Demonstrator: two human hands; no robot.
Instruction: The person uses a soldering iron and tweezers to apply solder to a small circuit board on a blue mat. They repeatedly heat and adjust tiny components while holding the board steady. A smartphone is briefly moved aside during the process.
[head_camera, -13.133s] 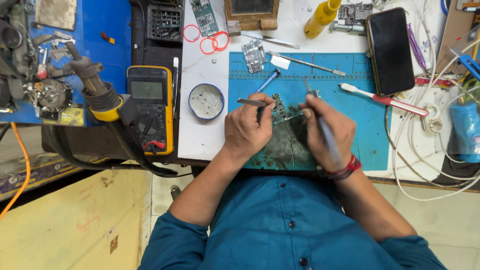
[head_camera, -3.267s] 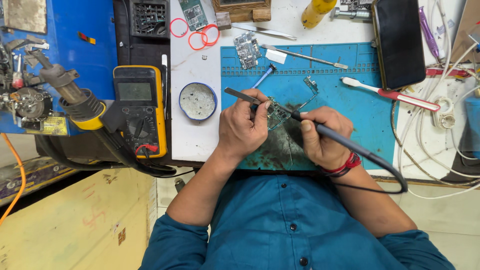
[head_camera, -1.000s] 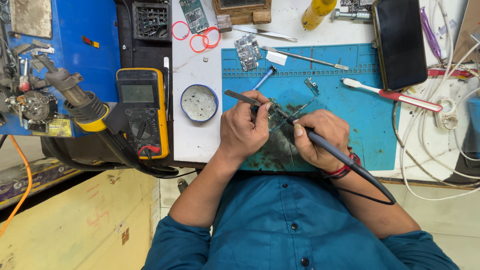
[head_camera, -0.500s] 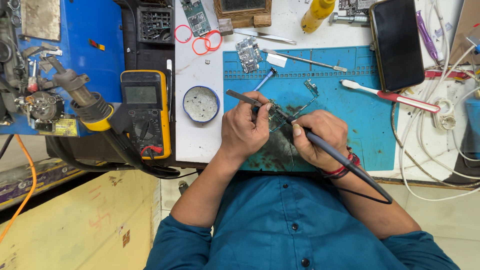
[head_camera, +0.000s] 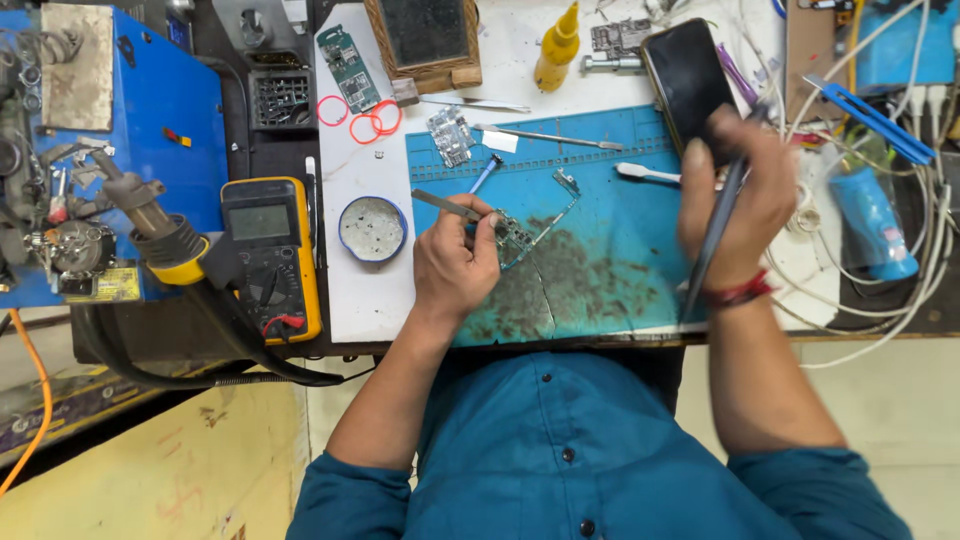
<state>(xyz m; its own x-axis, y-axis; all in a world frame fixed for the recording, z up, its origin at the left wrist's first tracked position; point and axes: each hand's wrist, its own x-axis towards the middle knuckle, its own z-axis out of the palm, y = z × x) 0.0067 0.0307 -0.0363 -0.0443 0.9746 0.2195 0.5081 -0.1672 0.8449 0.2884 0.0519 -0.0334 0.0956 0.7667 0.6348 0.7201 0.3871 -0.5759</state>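
My left hand (head_camera: 455, 260) holds metal tweezers (head_camera: 445, 205) and rests on a small green circuit board (head_camera: 520, 235) lying on the blue work mat (head_camera: 610, 190). My right hand (head_camera: 735, 200) is raised over the right side of the mat, away from the board. It grips a dark soldering iron (head_camera: 712, 235) with its cable trailing down toward me. A black phone (head_camera: 688, 75) lies just beyond the right hand, partly hidden by the fingers.
A yellow multimeter (head_camera: 270, 255) and round tin (head_camera: 372, 228) sit left of the mat. A hot-air nozzle (head_camera: 150, 225) and blue station (head_camera: 110, 150) are at far left. A yellow bottle (head_camera: 557, 50), red rubber bands (head_camera: 365, 118), loose boards, white-handled tool (head_camera: 648, 174) and tangled cables (head_camera: 900, 200) crowd the back and right.
My right hand has lifted the soldering iron off the board and swung it right, up toward the phone. My left hand stays on the board with the tweezers.
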